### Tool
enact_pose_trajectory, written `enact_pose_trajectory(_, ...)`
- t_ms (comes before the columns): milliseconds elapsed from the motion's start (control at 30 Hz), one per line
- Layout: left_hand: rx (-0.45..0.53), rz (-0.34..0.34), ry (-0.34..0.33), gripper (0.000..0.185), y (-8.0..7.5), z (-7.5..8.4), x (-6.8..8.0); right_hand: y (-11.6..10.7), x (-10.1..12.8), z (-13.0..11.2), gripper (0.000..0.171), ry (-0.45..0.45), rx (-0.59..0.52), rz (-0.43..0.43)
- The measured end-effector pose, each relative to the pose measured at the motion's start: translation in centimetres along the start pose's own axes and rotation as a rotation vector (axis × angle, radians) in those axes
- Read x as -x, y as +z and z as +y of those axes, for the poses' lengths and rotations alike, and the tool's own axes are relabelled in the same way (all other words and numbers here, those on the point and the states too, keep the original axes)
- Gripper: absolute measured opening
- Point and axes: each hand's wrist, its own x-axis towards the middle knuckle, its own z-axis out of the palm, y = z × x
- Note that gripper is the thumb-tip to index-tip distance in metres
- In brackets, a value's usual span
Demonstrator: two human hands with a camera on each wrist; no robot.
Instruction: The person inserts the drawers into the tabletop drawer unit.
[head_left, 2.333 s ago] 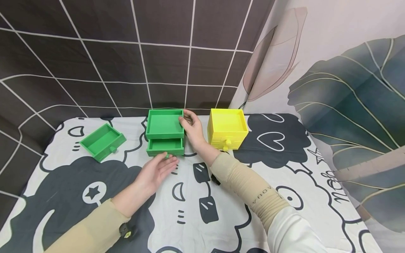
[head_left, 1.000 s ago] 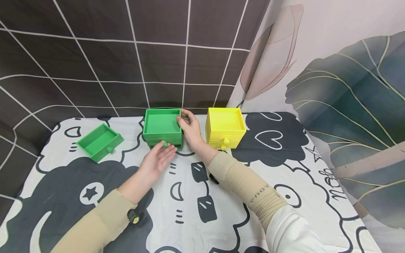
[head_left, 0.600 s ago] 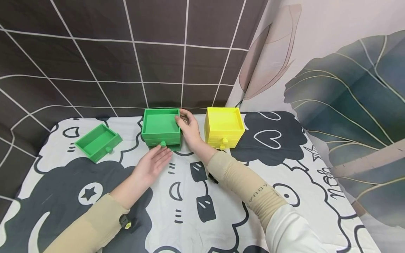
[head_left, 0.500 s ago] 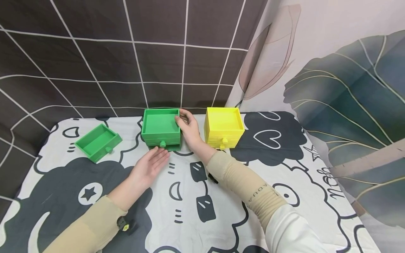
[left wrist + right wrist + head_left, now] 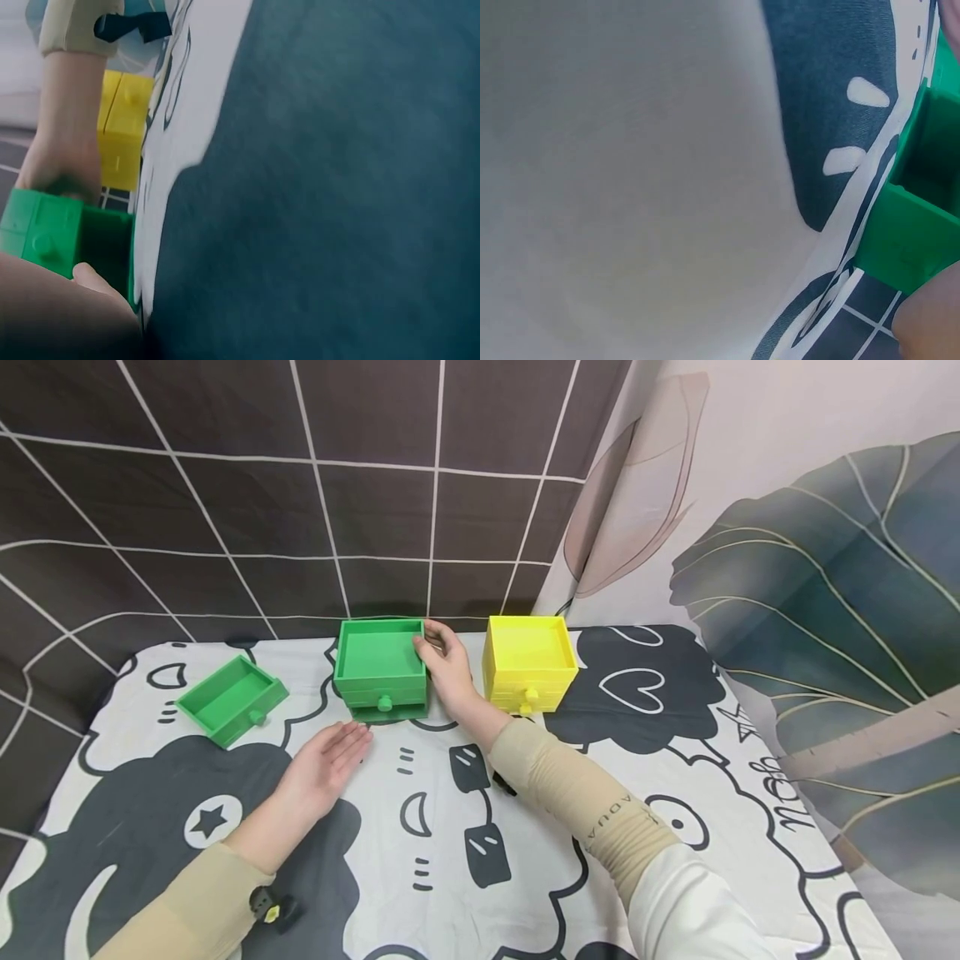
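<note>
A small green drawer cabinet (image 5: 381, 650) with a shallow tray top stands near the wall in the head view. Its upper drawer is pushed in, its round knob (image 5: 385, 702) facing the person. Below that drawer, the left wrist view shows a dark, hollow slot (image 5: 105, 244). My right hand (image 5: 447, 670) holds the cabinet at its right side, thumb on the top rim and fingers toward the back. In front of the cabinet, to the left, my left hand (image 5: 322, 768) has straight fingers and holds nothing. A loose green drawer (image 5: 232, 697) lies at the left.
A yellow drawer cabinet (image 5: 531, 650) stands to the right of the green one, beside my right forearm. Black-and-white patterned cloth (image 5: 405, 877) covers the surface. A dark gridded curtain (image 5: 390, 510) hangs close behind, and a leaf-patterned one (image 5: 825, 568) is at the right.
The green drawer that stuck out of the cabinet has slid in under my left hand. That hand has since left the knob and drawn back down-left. The right hand keeps its hold.
</note>
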Motion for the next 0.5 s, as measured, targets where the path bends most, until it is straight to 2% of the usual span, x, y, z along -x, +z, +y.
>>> enact_pose_trajectory(133,0.008,0.027,-0.018,0.023,-0.7,0.5,0.0,0.0,0.1,-0.1,0.042,-0.001,0.003,0.0)
enact_pose_trajectory(500,0.214,0.085,-0.068,0.027,-2.7,2.2,0.2,0.0,0.0,0.0,0.042,-0.004,0.01,0.006)
